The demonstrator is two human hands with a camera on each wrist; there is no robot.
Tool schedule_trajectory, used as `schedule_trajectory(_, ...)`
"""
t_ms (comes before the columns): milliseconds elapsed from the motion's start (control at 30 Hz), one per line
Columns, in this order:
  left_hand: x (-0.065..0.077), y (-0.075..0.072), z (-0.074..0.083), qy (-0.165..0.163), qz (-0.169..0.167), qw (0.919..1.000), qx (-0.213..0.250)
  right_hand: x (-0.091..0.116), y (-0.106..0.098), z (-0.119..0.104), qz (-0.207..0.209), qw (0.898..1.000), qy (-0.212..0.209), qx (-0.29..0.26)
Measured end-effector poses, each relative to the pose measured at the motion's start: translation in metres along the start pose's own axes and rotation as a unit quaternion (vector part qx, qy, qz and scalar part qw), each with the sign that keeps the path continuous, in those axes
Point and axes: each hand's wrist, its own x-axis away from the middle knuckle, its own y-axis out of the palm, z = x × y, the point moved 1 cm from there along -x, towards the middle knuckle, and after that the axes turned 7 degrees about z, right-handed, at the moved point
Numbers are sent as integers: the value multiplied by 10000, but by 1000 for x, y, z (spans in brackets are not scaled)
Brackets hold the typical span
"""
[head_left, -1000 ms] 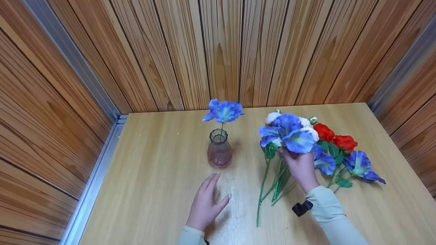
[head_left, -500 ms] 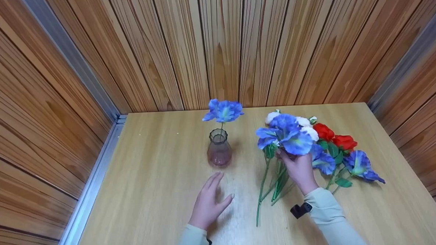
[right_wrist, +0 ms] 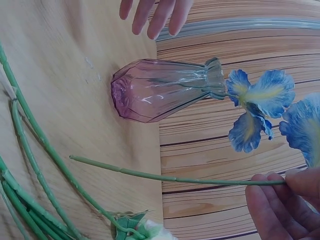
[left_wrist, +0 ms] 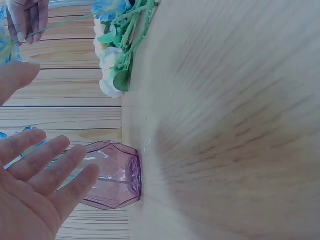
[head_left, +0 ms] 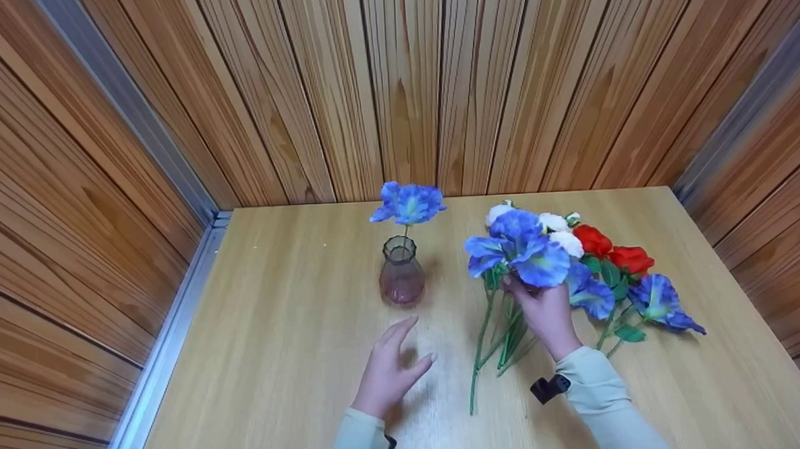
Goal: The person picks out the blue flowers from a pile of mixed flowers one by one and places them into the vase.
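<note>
My right hand (head_left: pixel 547 316) pinches the stem of a blue iris (head_left: pixel 540 262) just below its bloom. In the right wrist view the bare green stem (right_wrist: pixel 175 178) runs out from the fingertips, its cut end free in the air. My left hand (head_left: pixel 386 373) is held above the table in front of the vase, fingers extended, thumb apart, holding nothing. A pink-to-grey glass vase (head_left: pixel 402 282) stands upright at mid-table. One blue iris (head_left: pixel 409 204) stands in it, its bloom above the rim and its stem visible through the glass.
To the right lie white flowers (head_left: pixel 566 243), red roses (head_left: pixel 632 260) and more blue irises (head_left: pixel 661 301) on the wooden table (head_left: pixel 278 365). Green stems (head_left: pixel 477 363) point toward the front edge. Wood-panelled walls (head_left: pixel 407 89) enclose the back and sides.
My right hand has shifted slightly left with the iris, toward the vase. My left hand has drifted a little to the right. The vase and the lying flowers stay put.
</note>
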Motion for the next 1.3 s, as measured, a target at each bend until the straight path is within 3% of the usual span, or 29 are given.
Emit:
schedule_trajectory(233, 0, 0, 4, -178, -37, 9998, 59, 2, 1, 0, -91, 9997, 164, -175)
schedule_trajectory(500, -1, 2, 7, -11, -17, 10000, 43, 5, 5, -5, -243, 9993, 172, -227)
schedule_trajectory(733, -2, 2, 8, 550, 169, 9983, -9, 8, 10, -5, -176, 9986, 151, -479)
schedule_trajectory(1067, -3, 6, 13, 250, -65, 9996, 81, 13, 10, -5, -241, 9988, 50, -423)
schedule_trajectory(1300, -3, 8, 12, 257, -39, 9996, 96, 15, 11, -5, -332, 9978, 19, -571)
